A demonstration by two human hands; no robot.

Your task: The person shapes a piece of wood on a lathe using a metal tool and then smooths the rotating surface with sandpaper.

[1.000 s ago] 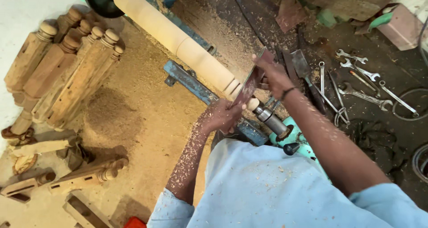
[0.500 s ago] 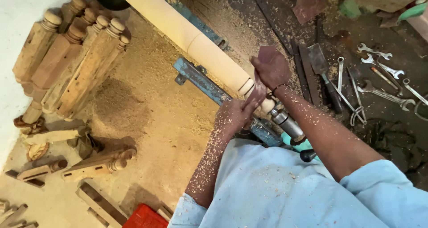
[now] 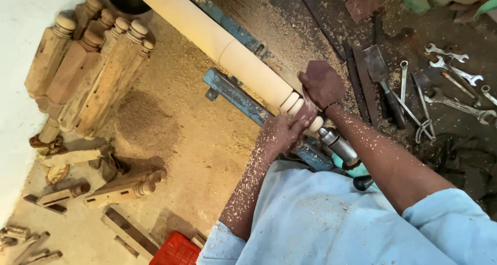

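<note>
Running from the upper left of the frame down to its centre, a pale wooden spindle (image 3: 228,50) lies on a lathe, its lower end turned into rounded beads. The left hand (image 3: 279,133), dusted with wood chips, sits just below those beads with its fingers curled against the wood; whether its grip closes on a tool is hidden by the hand itself. The right hand (image 3: 321,84) lies over the top of the beaded end, its grip clenched, with something dark pinched beneath it against the wood that cannot be made out. The two hands are touching or nearly so at the spindle's end. Just past them, towards lower right, the metal tailstock centre (image 3: 336,143) meets the tip of the wood. A blue metal lathe rail (image 3: 233,94) runs alongside below the spindle.

Sawdust (image 3: 171,125) covers the floor in the middle and left of the frame. At upper left a bundle of finished turned legs (image 3: 93,73) lies side by side, knobbed ends pointing up the frame. More turned pieces (image 3: 121,187) and offcuts lie at lower left, and a red plastic crate (image 3: 176,249) shows at the bottom edge. At right, on dark ground, lie several spanners (image 3: 455,84) and a broad chisel (image 3: 383,78), well apart from the hands. Light blue sleeves (image 3: 331,229) fill the lower right.
</note>
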